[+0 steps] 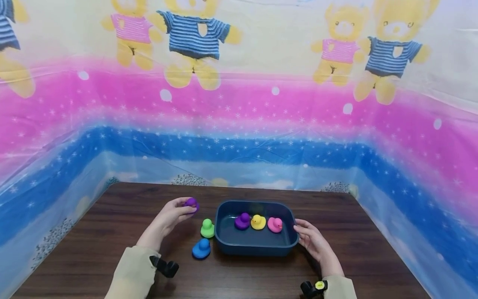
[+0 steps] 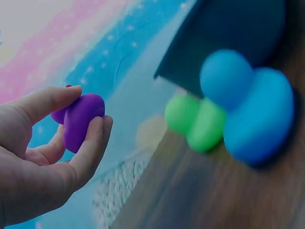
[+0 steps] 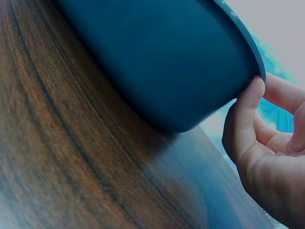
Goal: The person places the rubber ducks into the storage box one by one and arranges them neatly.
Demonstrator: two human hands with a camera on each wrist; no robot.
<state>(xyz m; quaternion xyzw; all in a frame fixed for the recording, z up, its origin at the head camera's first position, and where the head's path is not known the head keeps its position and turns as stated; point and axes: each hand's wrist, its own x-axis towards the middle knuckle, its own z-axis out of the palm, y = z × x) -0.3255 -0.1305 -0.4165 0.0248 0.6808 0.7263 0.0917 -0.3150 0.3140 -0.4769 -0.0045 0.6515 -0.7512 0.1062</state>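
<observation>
My left hand (image 1: pixel 172 215) pinches a purple rubber duck (image 2: pixel 85 121) between thumb and fingertips, raised over the table left of the bin. At the right end of the dark blue bin (image 1: pixel 257 250), my right hand (image 1: pixel 313 240) holds the rim, with thumb and a finger meeting at its edge in the right wrist view. Inside the bin sit another purple duck (image 1: pixel 242 221), a yellow duck (image 1: pixel 258 222) and a pink duck (image 1: pixel 275 225). Just outside its left wall stand a green duck (image 1: pixel 207 229) and, nearer me, a blue duck (image 1: pixel 201 249).
Everything stands on a dark wooden table (image 1: pixel 257 278). A printed cloth (image 1: pixel 239 108) with bears and snowflakes rises along its back and sides. Each wrist carries a small black camera (image 1: pixel 164 266).
</observation>
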